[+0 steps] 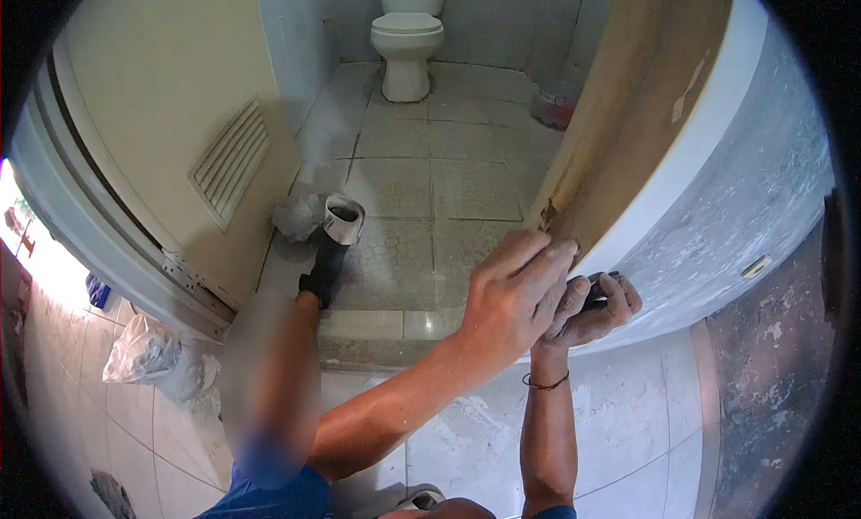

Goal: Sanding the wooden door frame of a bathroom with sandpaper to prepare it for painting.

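Observation:
At the lower end of the brown-and-white door frame [659, 191], my left hand [518, 286] reaches across with its fingers curled against the edge. What its fingertips hold, if anything, is hidden. Just right of it and lower, my right hand [599, 314], with a thin dark bracelet on the wrist, is turned up and closed round a small dark object [603, 286]. The object's kind does not show. The two hands nearly touch. Chipped wood [548, 216] shows on the frame just above my left fingers.
A cream door [170, 79] with a louvred vent stands left. Past the tiled threshold [363, 324] are a white toilet [407, 48] and a red container [553, 106]. A partly blurred limb meets a black-and-white object [334, 245]. Plastic bags [142, 350] lie left.

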Action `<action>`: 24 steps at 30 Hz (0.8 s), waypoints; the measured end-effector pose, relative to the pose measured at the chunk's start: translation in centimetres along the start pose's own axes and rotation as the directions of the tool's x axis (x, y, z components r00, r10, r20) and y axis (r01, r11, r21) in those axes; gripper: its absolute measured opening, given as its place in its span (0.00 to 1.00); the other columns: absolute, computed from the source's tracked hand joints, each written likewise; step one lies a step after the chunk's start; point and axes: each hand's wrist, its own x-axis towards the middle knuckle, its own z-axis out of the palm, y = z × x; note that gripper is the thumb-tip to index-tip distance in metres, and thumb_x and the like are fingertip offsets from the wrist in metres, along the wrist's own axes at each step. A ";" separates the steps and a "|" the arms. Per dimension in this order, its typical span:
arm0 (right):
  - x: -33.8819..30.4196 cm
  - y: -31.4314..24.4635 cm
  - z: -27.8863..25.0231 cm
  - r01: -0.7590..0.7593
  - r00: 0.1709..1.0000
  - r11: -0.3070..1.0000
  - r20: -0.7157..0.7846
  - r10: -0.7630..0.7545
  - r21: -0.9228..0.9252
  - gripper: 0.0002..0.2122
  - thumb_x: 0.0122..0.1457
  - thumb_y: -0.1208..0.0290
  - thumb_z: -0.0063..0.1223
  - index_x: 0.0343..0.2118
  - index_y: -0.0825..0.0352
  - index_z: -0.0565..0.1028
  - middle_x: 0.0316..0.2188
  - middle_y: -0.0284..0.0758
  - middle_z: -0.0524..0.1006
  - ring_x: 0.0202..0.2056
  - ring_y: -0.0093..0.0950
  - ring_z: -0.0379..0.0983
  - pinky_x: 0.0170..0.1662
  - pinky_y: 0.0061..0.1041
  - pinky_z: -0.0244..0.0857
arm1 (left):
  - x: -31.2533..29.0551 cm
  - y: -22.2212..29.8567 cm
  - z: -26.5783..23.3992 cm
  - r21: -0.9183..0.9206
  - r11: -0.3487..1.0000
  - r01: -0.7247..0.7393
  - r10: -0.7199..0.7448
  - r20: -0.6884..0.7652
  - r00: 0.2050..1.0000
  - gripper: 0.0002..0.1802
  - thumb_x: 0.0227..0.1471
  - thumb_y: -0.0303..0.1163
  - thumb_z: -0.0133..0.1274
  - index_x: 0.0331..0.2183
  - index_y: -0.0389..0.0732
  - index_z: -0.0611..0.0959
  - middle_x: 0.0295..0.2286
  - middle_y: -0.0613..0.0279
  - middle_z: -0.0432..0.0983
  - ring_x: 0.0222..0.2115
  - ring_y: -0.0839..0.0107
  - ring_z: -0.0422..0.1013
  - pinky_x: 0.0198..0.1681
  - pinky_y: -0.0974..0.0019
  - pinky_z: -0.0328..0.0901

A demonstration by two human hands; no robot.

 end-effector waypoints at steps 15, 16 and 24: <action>0.5 -0.2 -0.1 0.059 0.998 0.997 -0.005 -0.059 -0.042 0.12 0.59 0.60 0.43 0.36 0.63 0.62 0.32 0.37 0.59 0.32 0.28 0.55 0.31 0.26 0.52 | 0.4 0.4 -0.5 -0.041 0.991 0.126 -0.122 0.082 0.989 0.07 0.42 0.19 0.53 0.30 0.35 0.78 0.24 0.56 0.73 0.22 0.66 0.71 0.23 0.70 0.64; 0.2 -0.2 0.0 0.059 0.998 0.997 -0.004 -0.059 -0.042 0.12 0.59 0.60 0.43 0.36 0.63 0.62 0.32 0.37 0.59 0.32 0.28 0.55 0.31 0.26 0.52 | 0.4 0.2 -0.3 -0.082 0.990 0.119 -0.115 0.049 0.992 0.07 0.42 0.19 0.53 0.30 0.35 0.78 0.23 0.56 0.72 0.22 0.66 0.70 0.23 0.69 0.64; 0.3 -0.2 -0.1 0.041 0.999 0.998 0.003 -0.041 -0.046 0.11 0.59 0.61 0.42 0.37 0.62 0.62 0.33 0.36 0.58 0.32 0.27 0.54 0.31 0.25 0.52 | 1.4 0.4 -0.6 -0.016 0.998 0.061 -0.060 0.057 0.997 0.08 0.41 0.19 0.53 0.29 0.34 0.78 0.24 0.55 0.72 0.22 0.64 0.70 0.24 0.67 0.64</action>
